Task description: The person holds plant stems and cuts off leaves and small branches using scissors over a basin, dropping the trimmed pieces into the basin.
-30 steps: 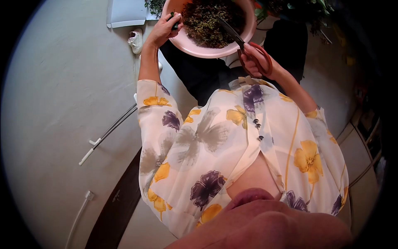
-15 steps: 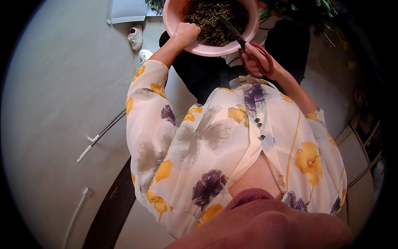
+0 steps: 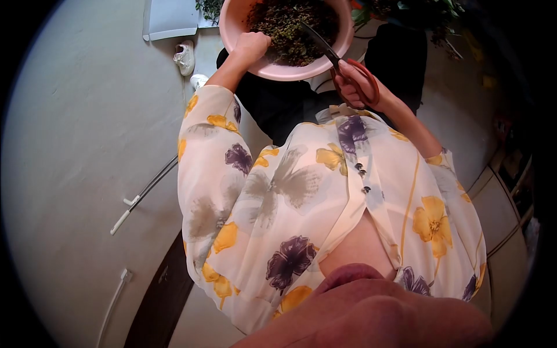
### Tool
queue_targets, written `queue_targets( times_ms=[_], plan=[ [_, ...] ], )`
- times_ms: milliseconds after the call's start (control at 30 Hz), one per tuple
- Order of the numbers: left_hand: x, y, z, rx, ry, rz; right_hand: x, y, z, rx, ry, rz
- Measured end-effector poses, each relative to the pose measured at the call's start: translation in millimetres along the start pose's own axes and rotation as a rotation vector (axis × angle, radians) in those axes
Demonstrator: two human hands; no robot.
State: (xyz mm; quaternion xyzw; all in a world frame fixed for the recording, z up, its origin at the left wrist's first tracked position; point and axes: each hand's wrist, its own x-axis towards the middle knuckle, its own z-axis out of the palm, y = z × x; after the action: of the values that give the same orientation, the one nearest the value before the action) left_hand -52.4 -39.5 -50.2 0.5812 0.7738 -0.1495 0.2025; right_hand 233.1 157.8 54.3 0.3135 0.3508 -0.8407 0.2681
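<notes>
A pink basin [image 3: 229, 32] sits at the top of the view over my dark-trousered legs. It is filled with a heap of small green and reddish-brown berry-like bits [image 3: 290, 43]. My left hand [image 3: 253, 47] is closed over the basin's near left rim, its fingertips at the heap; whatever they pinch is hidden. In my right hand [image 3: 357, 84] is a pair of scissors [image 3: 366, 81] with red handles and dark blades. The blades look closed together and point up and left, over the heap.
Leafy cut branches [image 3: 423, 14] lie beyond the basin on the right. A grey-white tray or box lid [image 3: 171, 20], with green sprigs [image 3: 210, 10] beside it, lies top left. White shoes [image 3: 184, 58] and a thin rod with a white handle [image 3: 136, 200] are on the floor at left.
The basin and both hands sit slightly further left in the view, as the camera has shifted a little. My left hand stays closed and the scissors stay over the heap.
</notes>
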Motion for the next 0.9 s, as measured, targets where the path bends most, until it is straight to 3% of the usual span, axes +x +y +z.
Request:
queue_targets(
  times_ms=[67,133,167,200,267,300,367,533,667,733,800,867,900],
  plan=[
    [-8,-24,5,-0.264,0.126,0.085,0,2,-3,-0.003,0.024,-0.011],
    [-47,-20,-58,-1.078,0.003,-0.026,5,6,-8,0.01,0.009,-0.009],
    [-49,-18,-59,-1.109,0.013,-0.001,5,8,-11,0.028,0.013,-0.013],
    [-58,-14,-64,-1.397,-0.048,-0.142,8,9,-14,0.026,0.0,-0.015],
    [-66,-12,-60,-1.72,-0.051,-0.123,11,8,-16,0.012,-0.009,0.014],
    [-65,-12,-54,-1.718,-0.049,-0.125,10,7,-13,-0.002,0.008,0.009],
    [-61,-10,-44,-2.157,-0.079,-0.057,8,3,-9,-0.016,0.013,-0.001],
    [-50,10,-37,-2.3,-0.051,0.004,4,0,-7,-0.022,0.018,0.003],
    [-50,18,-38,-2.185,-0.065,-0.09,2,3,-8,-0.01,-0.001,-0.004],
    [-50,19,-31,-2.058,-0.085,-0.11,2,3,-8,-0.019,0.013,0.006],
    [-48,32,-36,-1.918,0.033,-0.21,3,3,-8,-0.022,0.012,0.012],
    [-49,38,-42,-1.518,0.0,-0.167,4,4,-9,-0.026,0.013,0.018],
    [-39,38,-27,-1.273,0.137,-0.022,5,3,-9,-0.033,0.013,0.02]
  ],
)
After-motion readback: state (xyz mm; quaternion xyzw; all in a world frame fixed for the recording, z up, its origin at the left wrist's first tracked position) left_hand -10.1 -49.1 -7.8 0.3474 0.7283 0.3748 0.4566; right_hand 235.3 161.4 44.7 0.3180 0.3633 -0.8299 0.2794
